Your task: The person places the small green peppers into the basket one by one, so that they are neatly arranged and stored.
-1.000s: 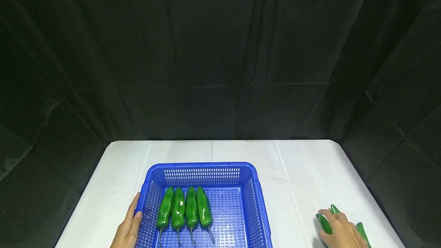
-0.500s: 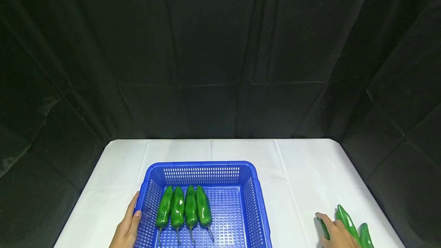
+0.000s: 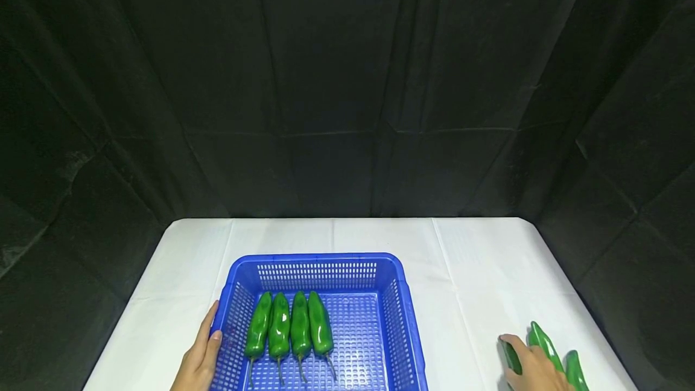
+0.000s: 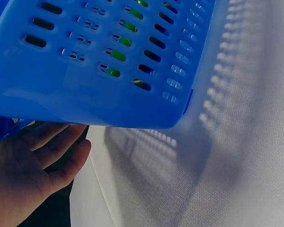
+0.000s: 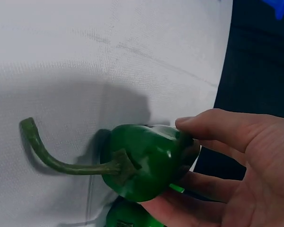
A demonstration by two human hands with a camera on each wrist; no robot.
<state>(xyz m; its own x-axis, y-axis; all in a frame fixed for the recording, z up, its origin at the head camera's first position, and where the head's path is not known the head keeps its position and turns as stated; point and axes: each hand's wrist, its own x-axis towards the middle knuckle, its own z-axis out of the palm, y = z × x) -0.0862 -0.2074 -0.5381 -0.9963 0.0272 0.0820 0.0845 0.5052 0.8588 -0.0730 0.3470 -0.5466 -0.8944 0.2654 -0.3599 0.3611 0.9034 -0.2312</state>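
In the head view my left hand rests against the left side of a blue plastic basket. Its fingers look nearly straight along the rim, and the left wrist view shows the thumb standing off from them. Several green chili peppers lie side by side in the basket, stems toward me. At the lower right my right hand pinches another green pepper between thumb and fingers, low over the white cloth. Its curved stem points away from the palm in the right wrist view.
Two loose green peppers, one beside the right hand and one farther right, lie on the white tablecloth. Black cloth hangs behind the table and along both sides.
My right hand has shifted slightly down and left, off the loose peppers, which show more fully now. Its fingers have come over the leftmost pepper. The left hand and basket stay put.
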